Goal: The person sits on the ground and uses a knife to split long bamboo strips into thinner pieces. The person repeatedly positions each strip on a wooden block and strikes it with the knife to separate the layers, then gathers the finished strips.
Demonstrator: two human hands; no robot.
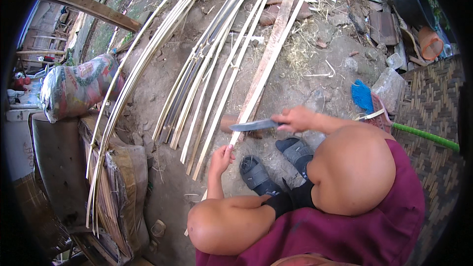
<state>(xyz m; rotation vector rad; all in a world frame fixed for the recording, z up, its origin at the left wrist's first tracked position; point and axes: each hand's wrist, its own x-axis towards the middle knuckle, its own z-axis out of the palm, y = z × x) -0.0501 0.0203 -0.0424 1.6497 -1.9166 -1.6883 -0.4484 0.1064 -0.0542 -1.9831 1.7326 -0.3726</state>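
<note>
My right hand (pixel 296 119) grips the handle of a broad-bladed knife (pixel 255 125), its blade pointing left. The blade lies across a long pale bamboo strip (pixel 266 81), just beyond my left hand (pixel 222 159). My left fingers are closed round that strip, which slants from the far right down past my left knee. Beneath and beside the strip is a narrow wooden plank (pixel 266 60). Its near end is by a brown block (pixel 229 122), partly hidden by the blade. More split bamboo strips (pixel 209 44) lie to the left on the ground.
A stuffed plastic sack (pixel 79 86) and a worn padded seat (pixel 56 167) stand at left, with strips (pixel 114 118) bending over the seat. Sandals (pixel 256 172) are on my feet. A blue-bristled broom (pixel 363 96), woven mat (pixel 433 118) and black bucket (pixel 413 6) are at right.
</note>
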